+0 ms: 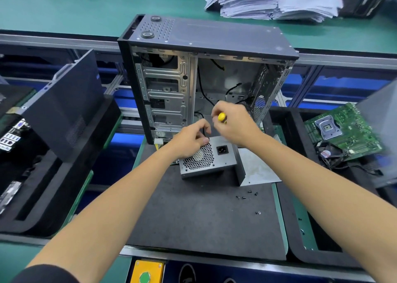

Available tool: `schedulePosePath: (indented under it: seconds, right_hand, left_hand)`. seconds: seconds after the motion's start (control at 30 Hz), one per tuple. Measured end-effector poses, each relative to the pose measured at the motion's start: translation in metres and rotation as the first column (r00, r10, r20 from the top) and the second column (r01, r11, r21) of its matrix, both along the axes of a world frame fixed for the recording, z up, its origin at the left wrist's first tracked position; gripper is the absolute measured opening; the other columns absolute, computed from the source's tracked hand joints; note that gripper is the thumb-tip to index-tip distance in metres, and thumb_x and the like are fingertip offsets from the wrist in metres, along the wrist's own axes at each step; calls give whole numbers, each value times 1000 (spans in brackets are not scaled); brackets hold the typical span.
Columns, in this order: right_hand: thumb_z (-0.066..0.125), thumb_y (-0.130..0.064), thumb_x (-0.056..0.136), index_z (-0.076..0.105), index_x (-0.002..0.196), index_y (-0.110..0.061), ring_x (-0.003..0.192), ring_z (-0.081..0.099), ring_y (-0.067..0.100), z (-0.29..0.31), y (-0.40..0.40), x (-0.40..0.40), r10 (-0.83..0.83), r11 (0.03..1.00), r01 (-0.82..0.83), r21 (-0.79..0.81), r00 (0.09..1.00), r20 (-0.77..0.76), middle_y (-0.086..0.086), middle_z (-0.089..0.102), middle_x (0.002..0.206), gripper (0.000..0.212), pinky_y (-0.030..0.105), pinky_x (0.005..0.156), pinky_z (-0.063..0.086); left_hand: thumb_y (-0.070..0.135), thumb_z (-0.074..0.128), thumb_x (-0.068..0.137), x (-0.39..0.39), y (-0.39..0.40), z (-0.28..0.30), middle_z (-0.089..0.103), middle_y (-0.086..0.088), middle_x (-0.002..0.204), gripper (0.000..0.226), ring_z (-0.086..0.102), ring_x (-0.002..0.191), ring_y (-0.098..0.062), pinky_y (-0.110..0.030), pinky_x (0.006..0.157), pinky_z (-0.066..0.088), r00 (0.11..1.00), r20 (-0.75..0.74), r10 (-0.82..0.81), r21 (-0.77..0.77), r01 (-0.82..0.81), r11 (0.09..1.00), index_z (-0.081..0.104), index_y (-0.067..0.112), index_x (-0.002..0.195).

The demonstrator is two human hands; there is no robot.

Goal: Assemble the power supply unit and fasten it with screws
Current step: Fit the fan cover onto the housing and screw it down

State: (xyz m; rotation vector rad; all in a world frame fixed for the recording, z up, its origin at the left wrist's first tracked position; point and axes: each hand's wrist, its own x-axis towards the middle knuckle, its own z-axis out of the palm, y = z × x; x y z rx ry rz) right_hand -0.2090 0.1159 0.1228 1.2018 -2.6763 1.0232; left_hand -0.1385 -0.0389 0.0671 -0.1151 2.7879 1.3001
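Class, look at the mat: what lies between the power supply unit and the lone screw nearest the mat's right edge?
In the head view, a small cluster of loose black screws lies on the mat between the power supply unit and the lone screw.

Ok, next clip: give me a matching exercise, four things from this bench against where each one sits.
Things:
1. power supply unit
2. loose screws
3. motherboard
4. paper stacks

Places:
A. far green belt
B. tray at right
C. dark mat, right of the grey box
D. under both hands, in front of the open case

Pairs: 1-D, 2-C, 3-B, 4-A
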Motion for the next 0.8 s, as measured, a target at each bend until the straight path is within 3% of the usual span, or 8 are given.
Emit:
schedulePosePath:
  seconds: [0.07, 0.17, 0.27, 0.37, 0.47, 0.8]
  right_hand:
    - [57, -11, 82, 59, 77, -7, 68, 53, 21, 18, -1, 0, -117, 965, 122, -231, 992, 35, 5, 59, 70, 7, 33, 62, 43]
    - [57, -22, 83, 50, 68, 0, 55, 53, 24, 40, -4, 1, -124, 913, 178, -366, 978, 167, 15, 54, 58, 28, 34, 55, 42]
    - [58, -20, 84, 49, 65, 1, 51, 43, 18, 44, -6, 6, -133, 938, 156, -308, 986, 95, 10, 46, 53, 30, 36, 53, 41]
    - [60, -16, 86, 53, 70, 1, 58, 54, 34, 38, -6, 10, -90, 948, 110, -298, 993, 79, 15, 54, 58, 24, 40, 56, 47]
    - [60, -17, 87, 54, 74, 1, 62, 58, 36, 34, -6, 9, -68, 951, 84, -299, 996, 66, 18, 57, 63, 23, 43, 56, 51]
    - [61, -21, 89, 54, 76, -2, 64, 53, 30, 25, -5, 7, -43, 976, 41, -214, 999, -3, 13, 57, 64, 24, 37, 59, 42]
  left_hand:
    - [19, 55, 96, 0, -1, 0, 66, 5, 81, 23, 48, 62, -12, -33, 65, 45, 1000, -5, -8, -9, 8, 1000, 45, 39, 89]
    - [17, 53, 96, 0, -2, -1, 62, 8, 78, 25, 46, 59, -10, -29, 60, 43, 1000, -4, -16, -10, 16, 1000, 48, 38, 84]
    - [13, 53, 95, -1, -2, -1, 59, 8, 75, 26, 49, 65, -12, -33, 65, 44, 1000, -14, -21, -15, 21, 1000, 49, 35, 81]
    - [12, 54, 93, -2, -1, 1, 61, 4, 78, 26, 57, 78, -25, -39, 73, 49, 999, -23, -25, -27, 24, 999, 48, 33, 80]
    - [12, 54, 94, -3, -2, 2, 65, -1, 87, 26, 60, 86, -27, -41, 77, 49, 999, -23, -23, -34, 22, 999, 49, 34, 80]
    - [9, 55, 94, -7, -2, 0, 57, 7, 75, 27, 49, 69, -12, -27, 64, 40, 1000, -12, -10, -11, 10, 1000, 48, 31, 79]
